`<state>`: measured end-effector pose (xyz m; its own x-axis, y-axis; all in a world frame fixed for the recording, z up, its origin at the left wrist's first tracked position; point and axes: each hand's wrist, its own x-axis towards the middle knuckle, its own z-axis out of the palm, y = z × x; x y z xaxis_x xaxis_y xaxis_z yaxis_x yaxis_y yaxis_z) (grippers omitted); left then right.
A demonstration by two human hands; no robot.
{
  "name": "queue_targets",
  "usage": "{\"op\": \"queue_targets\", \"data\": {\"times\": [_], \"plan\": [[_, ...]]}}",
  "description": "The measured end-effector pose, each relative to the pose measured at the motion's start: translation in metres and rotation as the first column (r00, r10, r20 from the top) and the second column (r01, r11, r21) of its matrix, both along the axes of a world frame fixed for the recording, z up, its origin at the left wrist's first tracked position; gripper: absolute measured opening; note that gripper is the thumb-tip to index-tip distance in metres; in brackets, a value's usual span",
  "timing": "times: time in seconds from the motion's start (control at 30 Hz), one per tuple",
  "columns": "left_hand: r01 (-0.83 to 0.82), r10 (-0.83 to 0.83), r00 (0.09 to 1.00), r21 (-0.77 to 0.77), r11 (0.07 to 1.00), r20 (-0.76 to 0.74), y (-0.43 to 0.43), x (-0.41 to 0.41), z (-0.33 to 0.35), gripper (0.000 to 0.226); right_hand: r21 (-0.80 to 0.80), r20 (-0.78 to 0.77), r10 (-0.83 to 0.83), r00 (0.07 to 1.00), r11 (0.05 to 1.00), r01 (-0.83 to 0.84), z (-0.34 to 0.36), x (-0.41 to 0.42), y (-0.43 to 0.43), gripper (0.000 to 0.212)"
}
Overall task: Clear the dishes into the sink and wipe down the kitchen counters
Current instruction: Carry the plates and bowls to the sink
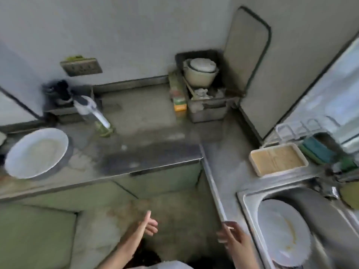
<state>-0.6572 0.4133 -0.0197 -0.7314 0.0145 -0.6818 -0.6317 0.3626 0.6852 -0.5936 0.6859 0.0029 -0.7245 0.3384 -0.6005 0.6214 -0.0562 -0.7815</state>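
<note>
A white plate [36,152] with pale residue lies on the steel counter [155,158] at the far left. Another white plate [283,232], smeared with yellow, lies in the steel sink [244,199] at the lower right. A shallow white tray [277,161] with a tan inside sits on the counter behind the sink. My left hand [148,223] hangs in front of the counter with loose fingers and holds nothing. My right hand [232,234] hovers by the counter's front edge, left of the sink, its fingers relaxed and empty.
A bottle [93,111] stands at the back left beside a dark holder [62,92]. A metal box [206,105] with stacked white bowls [201,71] and an orange-green carton [178,98] fills the back corner. Sponges [318,150] and a tap [328,188] sit behind the sink.
</note>
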Motion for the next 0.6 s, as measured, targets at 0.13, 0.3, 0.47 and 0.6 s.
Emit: {"op": "queue_targets", "data": {"times": [0.13,0.3,0.47,0.6], "plan": [[-0.239,0.242,0.969,-0.044,0.97,0.057,-0.112,0.006,-0.003,0.058,0.032,0.037,0.249,0.968,0.968,-0.25,-0.012,-0.046,-0.093,0.008],[-0.445,0.447,0.893,-0.048,0.894,0.048,-0.2,0.008,-0.004,0.059,0.032,0.037,0.639,0.768,0.768,-0.64,-0.001,-0.113,-0.231,0.011],[-0.576,0.574,0.816,-0.02,0.817,-0.068,-0.26,-0.009,-0.003,0.05,-0.013,0.028,0.753,0.657,0.658,-0.753,-0.001,-0.164,-0.337,0.011],[-0.602,0.6,0.796,0.006,0.799,-0.077,-0.3,-0.034,0.003,0.046,-0.033,0.085,0.826,0.557,0.561,-0.827,-0.006,-0.189,-0.377,0.009]]}}
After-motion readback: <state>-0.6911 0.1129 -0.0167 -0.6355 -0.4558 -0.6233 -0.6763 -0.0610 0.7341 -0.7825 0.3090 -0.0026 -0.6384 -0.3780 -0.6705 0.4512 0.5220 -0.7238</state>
